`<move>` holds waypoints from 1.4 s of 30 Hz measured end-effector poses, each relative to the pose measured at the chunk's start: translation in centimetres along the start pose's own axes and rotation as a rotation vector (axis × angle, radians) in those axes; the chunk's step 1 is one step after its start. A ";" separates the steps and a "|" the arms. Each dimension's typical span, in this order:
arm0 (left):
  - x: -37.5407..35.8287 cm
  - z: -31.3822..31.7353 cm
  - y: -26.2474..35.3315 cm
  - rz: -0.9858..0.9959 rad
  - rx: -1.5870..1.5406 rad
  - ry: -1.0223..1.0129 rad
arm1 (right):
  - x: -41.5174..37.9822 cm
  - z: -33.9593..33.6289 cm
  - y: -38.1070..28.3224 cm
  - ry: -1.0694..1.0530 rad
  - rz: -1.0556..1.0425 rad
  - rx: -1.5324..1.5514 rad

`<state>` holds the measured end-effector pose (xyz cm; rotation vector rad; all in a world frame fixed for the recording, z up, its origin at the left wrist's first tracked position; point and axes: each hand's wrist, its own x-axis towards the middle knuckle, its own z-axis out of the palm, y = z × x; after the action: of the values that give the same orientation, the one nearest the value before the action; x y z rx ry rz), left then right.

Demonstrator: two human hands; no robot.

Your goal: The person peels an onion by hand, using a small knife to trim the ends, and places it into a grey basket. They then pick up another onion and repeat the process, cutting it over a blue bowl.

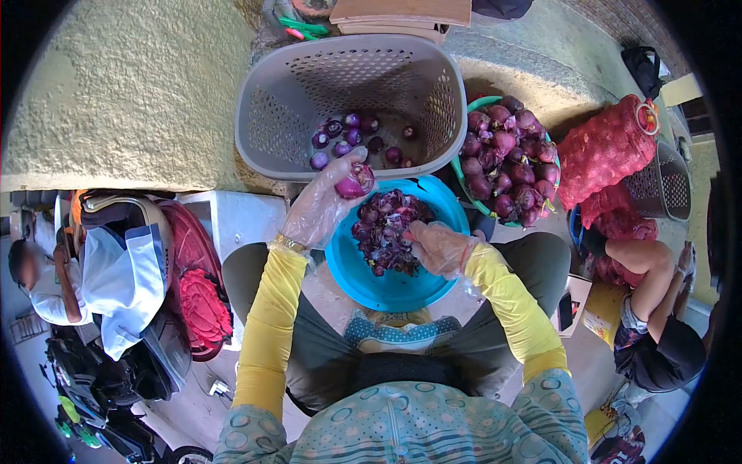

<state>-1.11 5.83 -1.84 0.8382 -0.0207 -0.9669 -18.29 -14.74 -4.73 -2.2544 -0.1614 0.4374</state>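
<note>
Left hand: The left hand [321, 199], in a loose clear plastic glove, curls its fingers around a round, glossy purple-red onion [355, 182].
Onion: It is held where the near rim of the grey perforated plastic basket [267, 116] meets the far edge of the round bright-blue plastic basin [367, 294] in this view.
Right hand: The right hand [444, 249], gloved alike, is bent over dry purple onion skins [393, 220] in the basin, fingers drawn together; I cannot tell whether they grip anything.
Slip risk: The onion could drop among the skins, since smooth plastic film gives poor grip.
Glove risk: Baggy film at the fingertips could snag or tear if a blade is in use.
Spill risk: The heaped dark-red onions [506, 158] in the green-rimmed basin [461, 176] could roll off if knocked.
Writing: No brand, label or lettering is legible.
</note>
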 end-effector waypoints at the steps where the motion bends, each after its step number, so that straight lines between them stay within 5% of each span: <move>1: -0.2 0.1 0.1 -0.001 0.000 -0.001 | 0.0 0.3 0.6 0.001 0.001 0.000; 10: -1.0 1.6 1.2 -0.049 -0.025 -0.224 | 0.1 -1.8 -0.9 -0.140 0.128 0.045; 13: -0.7 1.2 1.0 -0.015 -0.170 -0.216 | 0.1 2.2 3.0 0.058 -0.016 0.006; 16: -0.3 0.7 1.1 -0.053 -0.371 -0.153 | 1.1 4.5 4.5 0.199 -0.009 0.401; 18: 0.2 0.2 0.8 0.044 -0.305 -0.142 | 1.5 0.2 0.6 -0.215 0.722 1.083; 19: 0.2 0.0 0.8 0.048 -0.304 -0.142 | 1.2 -0.3 0.1 -0.217 0.719 1.080; 21: 0.4 -0.3 0.7 0.059 -0.257 -0.185 | 0.5 -0.6 -0.3 -0.272 0.229 0.394; 25: 0.5 -0.7 0.6 0.052 -0.319 -0.191 | 0.9 -1.2 -0.7 -0.290 0.340 0.749; 28: 0.5 -0.5 0.6 0.097 -0.329 -0.153 | 0.8 -3.1 -3.0 -0.339 0.370 0.352; 30: 0.4 -0.3 0.7 0.107 -0.309 -0.127 | 0.8 -2.1 -1.6 -0.267 0.195 0.155; 34: 0.3 -0.1 0.8 0.109 -0.297 -0.146 | 0.3 0.8 0.3 0.020 -0.008 0.188; 37: 0.1 0.2 0.8 0.117 -0.250 -0.096 | 1.1 0.2 0.6 -0.118 0.273 0.430; 39: 0.0 0.2 0.8 0.177 -0.243 -0.093 | 2.0 -0.2 1.1 -0.263 0.783 1.228; 40: 0.0 0.3 0.8 0.177 -0.243 -0.096 | 1.7 -0.5 0.6 -0.260 0.783 1.226; 42: 0.0 0.9 0.9 0.285 -0.197 -0.130 | 0.5 -1.4 -1.1 -0.269 0.321 0.356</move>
<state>-0.81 5.55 -0.68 0.5719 -0.1504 -0.7393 -17.28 -14.89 -3.17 -1.8661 0.1361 0.8689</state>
